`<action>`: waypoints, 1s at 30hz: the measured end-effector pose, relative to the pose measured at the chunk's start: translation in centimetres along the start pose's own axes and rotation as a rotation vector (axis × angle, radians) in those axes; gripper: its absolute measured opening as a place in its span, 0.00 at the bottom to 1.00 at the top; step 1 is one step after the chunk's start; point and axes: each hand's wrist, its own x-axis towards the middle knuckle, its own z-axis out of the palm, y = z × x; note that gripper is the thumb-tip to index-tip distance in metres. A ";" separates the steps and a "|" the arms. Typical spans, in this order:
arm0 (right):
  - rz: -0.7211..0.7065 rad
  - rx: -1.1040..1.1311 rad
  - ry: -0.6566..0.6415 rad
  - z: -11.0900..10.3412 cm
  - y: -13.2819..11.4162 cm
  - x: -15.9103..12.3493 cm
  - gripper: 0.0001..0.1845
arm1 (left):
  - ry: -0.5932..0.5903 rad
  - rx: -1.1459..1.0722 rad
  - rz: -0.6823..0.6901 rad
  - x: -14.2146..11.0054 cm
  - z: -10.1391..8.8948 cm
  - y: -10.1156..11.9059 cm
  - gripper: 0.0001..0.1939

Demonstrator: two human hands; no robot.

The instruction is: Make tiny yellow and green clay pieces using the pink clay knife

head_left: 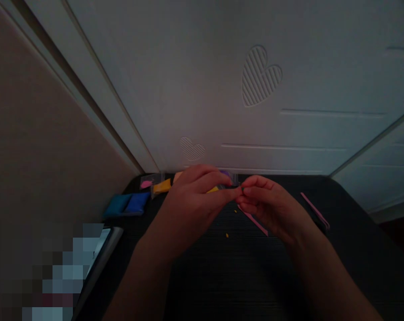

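Observation:
My left hand (195, 191) and my right hand (269, 203) meet fingertip to fingertip above the dark table. The right thumb and index finger are pinched together, and the left index fingertip presses against them. A tiny dark, perhaps greenish, bit shows at the meeting point; its kind is too small to tell. Below the hands lie two small yellow bits (227, 235). A thin pink strip (257, 224) lies under my right hand, partly covered by its fingers.
At the back left lie soft packets: teal (117, 205), blue (137, 203), orange-yellow (162, 186) and pink (146, 183). A purple packet (226, 176) is partly hidden. Another pink strip (315, 210) lies right. A tablet-like device (113, 236) stands front left; a white panel rises behind.

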 end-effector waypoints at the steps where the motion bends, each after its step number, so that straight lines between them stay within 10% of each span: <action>1: 0.007 -0.005 0.003 0.0 0.1 0.0 0.06 | -0.004 0.022 0.011 0.0 0.0 0.0 0.11; 16: -0.110 -0.172 0.027 0.2 0.3 0.1 0.11 | 0.179 -0.089 -0.073 0.5 1.1 0.1 0.06; 30: -0.123 -0.352 -0.051 0.3 0.5 0.0 0.14 | 0.041 -0.123 -0.067 0.6 1.6 -0.2 0.07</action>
